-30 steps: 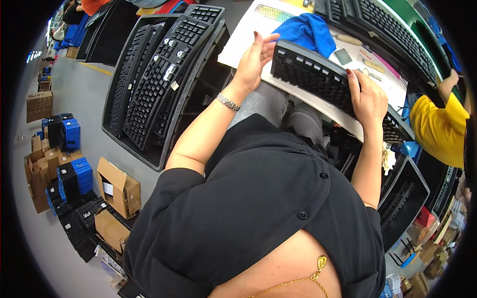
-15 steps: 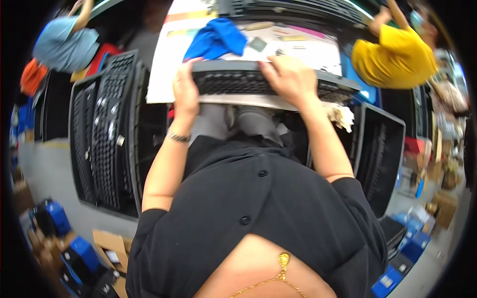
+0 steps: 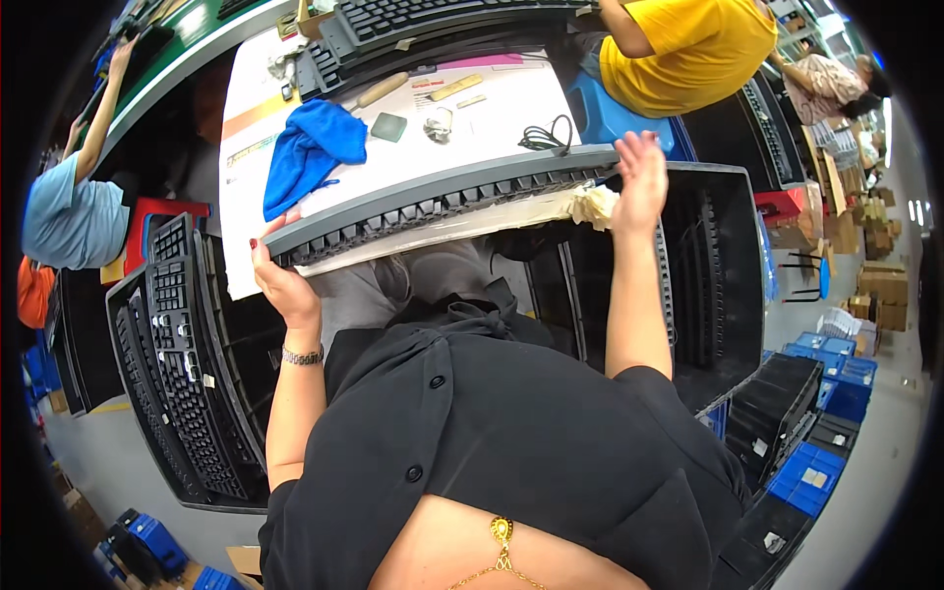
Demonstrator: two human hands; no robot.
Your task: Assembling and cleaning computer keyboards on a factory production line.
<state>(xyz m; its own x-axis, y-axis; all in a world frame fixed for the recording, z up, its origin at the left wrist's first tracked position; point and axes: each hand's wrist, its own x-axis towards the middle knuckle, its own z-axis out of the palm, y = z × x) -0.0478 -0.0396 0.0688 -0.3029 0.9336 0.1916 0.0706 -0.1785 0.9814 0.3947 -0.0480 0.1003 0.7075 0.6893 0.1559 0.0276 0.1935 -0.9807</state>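
A black keyboard (image 3: 442, 202) stands tilted on its long edge along the near side of the white table, its keys facing me. My left hand (image 3: 285, 280) is closed round its left end, with fingertips behind the back edge. At the other end my right hand (image 3: 641, 187) holds the keyboard against its palm, fingers pointing up and fairly straight. Just beyond the keyboard's left half lies a crumpled blue cloth (image 3: 313, 147). A coiled black cable (image 3: 547, 136) rests on the tabletop near the right end. A crumpled whitish cloth or paper (image 3: 594, 206) shows beside my right wrist.
Farther back on the table (image 3: 251, 108) are a wooden-handled tool (image 3: 382, 90), a grey-green square pad (image 3: 388, 127) and stacked keyboards (image 3: 413, 29). Black crates with keyboards stand at left (image 3: 177, 334) and right (image 3: 708, 265). People in yellow (image 3: 678, 49) and light blue (image 3: 77, 216) are nearby.
My right hand has moved from the keyboard's middle to its right end. My left hand stays at the left end. The keyboard now slants up to the right, and the view has shifted.
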